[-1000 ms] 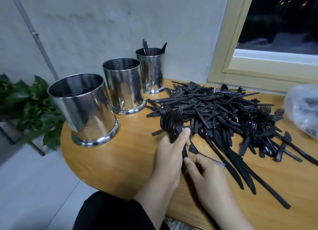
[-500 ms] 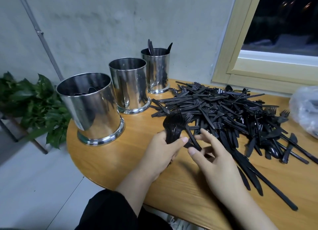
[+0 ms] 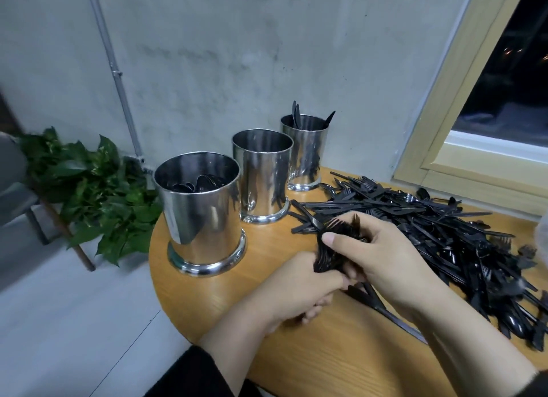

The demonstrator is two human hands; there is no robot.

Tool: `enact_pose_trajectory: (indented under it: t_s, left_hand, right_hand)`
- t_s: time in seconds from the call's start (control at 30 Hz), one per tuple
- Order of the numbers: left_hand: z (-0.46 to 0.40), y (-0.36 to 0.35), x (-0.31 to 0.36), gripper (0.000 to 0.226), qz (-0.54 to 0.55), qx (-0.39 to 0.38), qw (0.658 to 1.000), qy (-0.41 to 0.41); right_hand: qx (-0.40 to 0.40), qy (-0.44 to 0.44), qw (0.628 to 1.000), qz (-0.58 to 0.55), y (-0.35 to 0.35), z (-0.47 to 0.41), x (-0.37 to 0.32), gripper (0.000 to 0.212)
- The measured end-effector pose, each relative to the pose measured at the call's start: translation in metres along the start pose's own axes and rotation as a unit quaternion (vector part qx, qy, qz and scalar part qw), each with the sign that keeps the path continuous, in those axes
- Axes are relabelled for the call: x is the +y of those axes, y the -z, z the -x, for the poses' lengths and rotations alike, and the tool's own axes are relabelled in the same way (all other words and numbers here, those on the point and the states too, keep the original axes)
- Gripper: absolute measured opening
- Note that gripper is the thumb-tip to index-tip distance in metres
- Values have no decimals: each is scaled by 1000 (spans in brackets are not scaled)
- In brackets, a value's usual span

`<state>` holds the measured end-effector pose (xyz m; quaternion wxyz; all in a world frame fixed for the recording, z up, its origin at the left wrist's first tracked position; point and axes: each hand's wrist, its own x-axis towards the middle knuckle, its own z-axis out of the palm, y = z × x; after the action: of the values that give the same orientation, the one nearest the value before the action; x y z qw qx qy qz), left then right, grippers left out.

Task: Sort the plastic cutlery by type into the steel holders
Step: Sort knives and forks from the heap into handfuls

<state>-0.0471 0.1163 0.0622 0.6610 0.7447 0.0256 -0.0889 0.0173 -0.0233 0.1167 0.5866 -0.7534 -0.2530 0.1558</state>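
Bundle of black plastic forks (image 3: 335,248) at frame centre, tines up, held between both hands just above the surface. Left hand (image 3: 299,289) wraps the handle ends from below; right hand (image 3: 373,257) closes over the upper part, thumb across the front. Both grips curled round the bundle.

Handling, as a judgement: very light, thin, a little springy, smooth enough to fan out or slip. Best held at mid-handle with the stack squared.

Loose cutlery pile (image 3: 439,233) spreads over right of frame. Three steel holders in a row, centre-left: near holder (image 3: 204,218) with spoons inside, middle holder (image 3: 264,177) contents not visible, far holder (image 3: 305,153) with a few pieces sticking up.

Surface (image 3: 326,352): round, light wood grain. Grey concrete wall behind, pipe upper left, leafy plant (image 3: 89,195) left, pale window frame (image 3: 444,123) upper right, dark outside.
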Motion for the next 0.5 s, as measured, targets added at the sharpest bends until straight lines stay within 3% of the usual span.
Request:
enact_pose_trajectory:
  t_s: [0.17,0.33,0.4,0.5]
  left_hand:
    - [6,43,44,10,-65,97,990,-85]
    - [10,91,95,66,-133,239,946,-171]
    - [11,114,112,61,-138,295,926,-191]
    - [8,152,122,35,-169,389,886,-188]
  right_hand:
    - [42,84,994,61,-13,-31,-46,15]
    - [122,182,975,42,-17,-81,-104,15]
    - [164,222,960,47,-17,-108,-125,15]
    - [210,231,948,67,-18,-158,-134,17]
